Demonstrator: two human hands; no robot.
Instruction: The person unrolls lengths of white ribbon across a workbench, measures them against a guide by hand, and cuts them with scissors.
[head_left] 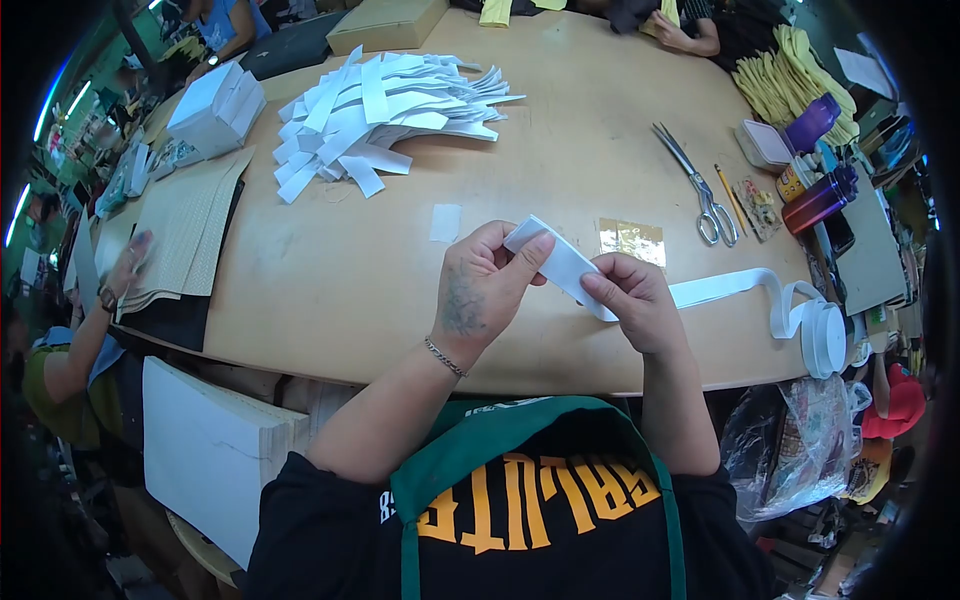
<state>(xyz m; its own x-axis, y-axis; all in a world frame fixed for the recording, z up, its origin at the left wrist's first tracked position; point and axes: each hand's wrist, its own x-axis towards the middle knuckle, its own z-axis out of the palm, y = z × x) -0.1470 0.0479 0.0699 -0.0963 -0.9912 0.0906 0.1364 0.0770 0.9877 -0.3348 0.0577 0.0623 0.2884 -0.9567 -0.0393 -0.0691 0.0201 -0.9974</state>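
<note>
Pinching flat white strip (568, 270) in both hands (478, 280)

Worktop (580, 100), far right: yellow fabric pieces (795, 85), heaped. Nearer along the right side: yellow pencil (730, 199), pale rectangular container (765, 145), dark red-purple bottle (820, 199); purple object (813, 124) beside the container, possibly a cup. Far edge: flat cardboard box (390, 25). Left: beige patterned sheets (185, 220), stacked.

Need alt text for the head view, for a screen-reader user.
The wearer's left hand and right hand hold the end of a white strip, which runs right to a roll at the edge of a tan table. Beyond lie a heap of white strips, left, and scissors, right.
</note>
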